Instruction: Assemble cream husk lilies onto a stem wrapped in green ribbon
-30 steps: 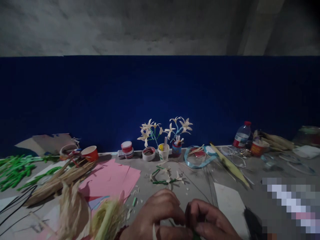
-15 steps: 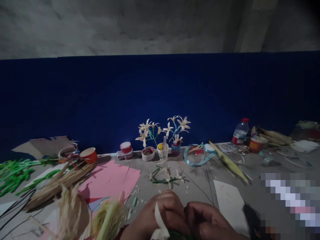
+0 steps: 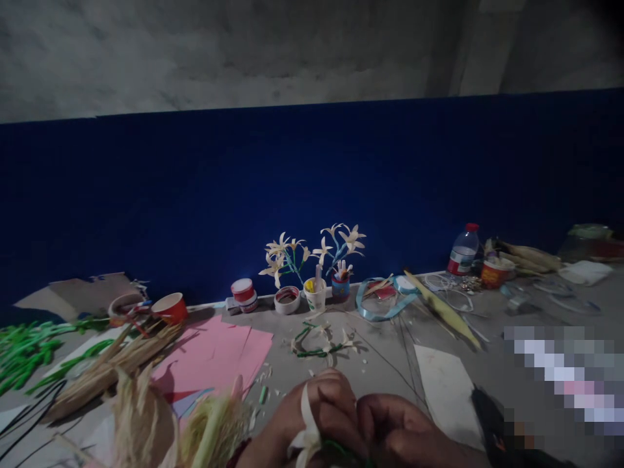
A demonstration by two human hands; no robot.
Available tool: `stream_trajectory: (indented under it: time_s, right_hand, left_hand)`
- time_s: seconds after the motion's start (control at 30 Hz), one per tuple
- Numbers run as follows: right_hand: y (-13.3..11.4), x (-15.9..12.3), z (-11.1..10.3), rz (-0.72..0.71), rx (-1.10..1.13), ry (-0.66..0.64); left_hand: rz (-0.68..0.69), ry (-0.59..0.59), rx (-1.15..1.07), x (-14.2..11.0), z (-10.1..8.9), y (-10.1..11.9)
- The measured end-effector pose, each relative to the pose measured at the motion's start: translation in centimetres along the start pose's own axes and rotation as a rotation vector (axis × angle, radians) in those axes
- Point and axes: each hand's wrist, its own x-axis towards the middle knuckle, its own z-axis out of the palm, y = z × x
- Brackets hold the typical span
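Note:
At the bottom middle, my left hand (image 3: 324, 406) has its fingers curled round a green wrapped stem (image 3: 341, 452). A cream flower (image 3: 308, 432) with long pointed petals stands out from that stem beside the left fingers. My right hand (image 3: 402, 426) is closed close against the left one, its fingertips near the stem; what it pinches is hidden. Beyond both hands lies a green wreath (image 3: 319, 353) with small cream flowers. Little offcuts (image 3: 266, 383) are scattered left of my hands.
Pink paper (image 3: 214, 357), dried corn husks (image 3: 117, 364) and corn silk (image 3: 209, 429) lie at left. Two sprays of cream flowers (image 3: 312, 250) stand in pots along the blue partition (image 3: 312, 162). A black tool (image 3: 492, 422), white paper (image 3: 443, 377) and a bottle (image 3: 463, 253) are at right.
The view has tilted slightly. The cream flower shows a little more and higher beside my left hand. Both hands keep their closed hold close together.

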Motion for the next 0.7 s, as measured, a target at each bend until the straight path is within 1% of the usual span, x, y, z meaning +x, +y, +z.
stream_trajectory:
  time_s: [0.1,0.17,0.23,0.33,0.4,0.53,0.6,0.7]
  right_hand:
    - [-0.1,0.0,0.8,-0.033,0.073,0.022]
    - [-0.3,0.1,1.0,-0.042,0.066,0.007]
    - [-0.2,0.2,0.7,-0.065,0.030,0.000]
    - [0.1,0.4,0.1,-0.111,-0.029,0.013]
    - [0.3,0.4,-0.1,-0.123,-0.029,0.025]
    - [0.3,0.3,0.3,-0.087,0.068,0.060]
    - [0.2,0.3,0.4,-0.079,0.088,0.064]
    - [0.3,0.4,0.0,-0.092,0.050,0.057]
  left_hand:
    - [-0.197,0.075,-0.258,-0.4,0.3,0.7]
    - [-0.277,0.130,-0.380,-0.6,0.5,1.0]
    - [-0.335,0.182,-0.447,-0.7,0.8,1.1]
    - [-0.368,0.227,-0.454,-0.9,1.2,1.1]
    - [-0.379,0.259,-0.447,-1.0,1.5,1.1]
    - [-0.458,0.272,-0.493,-1.2,1.7,1.4]
    - [-0.473,0.293,-0.541,-1.3,2.0,1.4]
    - [-0.470,0.409,-0.655,-1.6,3.0,1.3]
